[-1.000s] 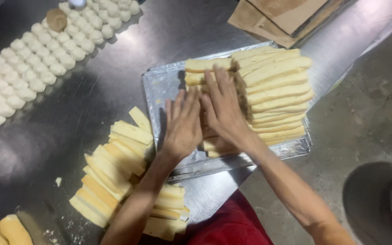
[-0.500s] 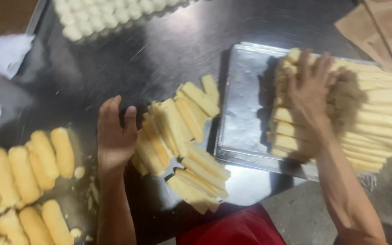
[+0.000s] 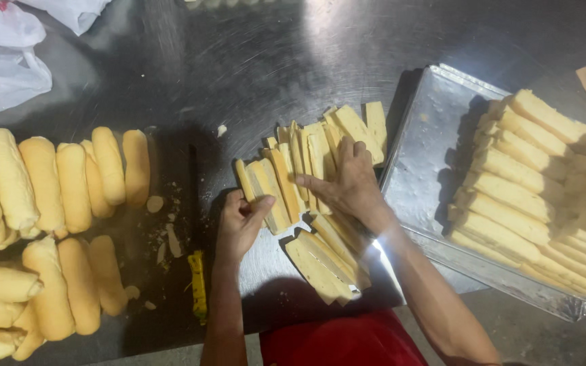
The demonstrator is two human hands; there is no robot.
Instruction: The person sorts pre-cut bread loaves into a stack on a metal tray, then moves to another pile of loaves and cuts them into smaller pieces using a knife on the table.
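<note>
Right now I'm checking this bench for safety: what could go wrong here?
The knife lies beside the left hand, so a sideways reach might catch the blade. The front slices sit near the table edge and could slide off. The right hand presses on upright slices, which might topple or break.

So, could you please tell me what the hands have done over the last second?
Both hands left the tray. The right hand now lies on the loose bread slices on the table, and the left hand grips their left end. The stacked slices stayed in the tray.
</note>
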